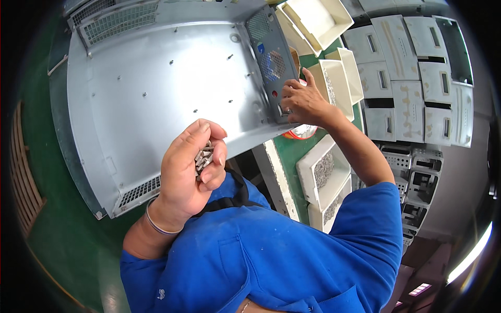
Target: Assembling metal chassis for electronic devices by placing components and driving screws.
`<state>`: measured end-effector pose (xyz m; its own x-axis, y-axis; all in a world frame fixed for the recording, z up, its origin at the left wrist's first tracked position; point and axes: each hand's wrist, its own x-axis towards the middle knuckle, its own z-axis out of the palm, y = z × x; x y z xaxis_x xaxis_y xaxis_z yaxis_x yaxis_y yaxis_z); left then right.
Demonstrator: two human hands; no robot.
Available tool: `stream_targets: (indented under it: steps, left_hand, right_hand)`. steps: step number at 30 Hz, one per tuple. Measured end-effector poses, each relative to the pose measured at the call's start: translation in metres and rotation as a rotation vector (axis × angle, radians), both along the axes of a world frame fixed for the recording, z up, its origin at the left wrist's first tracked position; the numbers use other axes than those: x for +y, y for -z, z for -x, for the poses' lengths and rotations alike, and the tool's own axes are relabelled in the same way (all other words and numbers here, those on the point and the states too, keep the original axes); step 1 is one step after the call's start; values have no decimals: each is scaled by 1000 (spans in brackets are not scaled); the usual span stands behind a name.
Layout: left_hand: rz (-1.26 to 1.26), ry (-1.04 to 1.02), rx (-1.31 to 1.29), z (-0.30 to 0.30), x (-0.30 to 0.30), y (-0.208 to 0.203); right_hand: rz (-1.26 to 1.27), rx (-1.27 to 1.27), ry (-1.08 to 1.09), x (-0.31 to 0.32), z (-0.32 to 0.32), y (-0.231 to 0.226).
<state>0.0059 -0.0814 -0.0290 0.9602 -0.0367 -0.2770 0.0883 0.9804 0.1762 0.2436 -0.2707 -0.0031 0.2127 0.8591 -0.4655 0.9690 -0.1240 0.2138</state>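
Note:
My left hand (188, 161) is cupped palm up around a small heap of short metal standoffs (203, 156). It is in front of the near edge of a large sheet-metal chassis (151, 68). Small studs (195, 110) stand up from the chassis floor. At the right side panel (269, 57), my right hand (302, 99) has its fingers curled at the panel's edge, with one finger raised. Its fingertips are partly hidden, so anything pinched there does not show. Round mesh vents and a blue sticker mark that panel.
Cream plastic bins (318, 21) stand right of the chassis on a green surface. A white bin (323, 172) with many small metal parts sits nearer me, by a red-rimmed tub (301, 132). Stacked metal panels (409, 78) and perforated brackets (420, 182) are at far right.

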Motion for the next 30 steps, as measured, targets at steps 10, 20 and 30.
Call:
stream_targets:
  steps: [10,20,30]
  left_hand:
    - [49,-12,26,-3,-2,-4]
    - [-28,65,-98,0,-1,-9]
    - [-382,-64,16,-4,-7,-15]
  right_hand:
    - [-80,9,-104,-10,-8,17]
    - [-15,94,115,11,10,-6]
    - [-522,1068,409,83,95,-36]
